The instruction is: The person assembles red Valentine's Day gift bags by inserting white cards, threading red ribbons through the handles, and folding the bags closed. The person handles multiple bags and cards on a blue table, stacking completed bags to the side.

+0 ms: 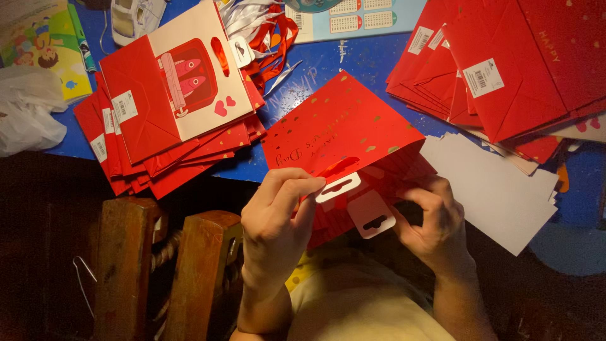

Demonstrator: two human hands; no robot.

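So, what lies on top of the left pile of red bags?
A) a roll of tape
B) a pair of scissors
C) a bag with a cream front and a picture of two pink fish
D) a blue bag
C: on the left pile lies a bag with a cream front, two pink fish and small hearts.

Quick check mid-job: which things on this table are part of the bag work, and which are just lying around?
In use:
red gift bag, held by left hand and right hand
white hang tabs
stacks of red bags
white card sheets

Lying about:
plastic bag
children's book
wooden chair
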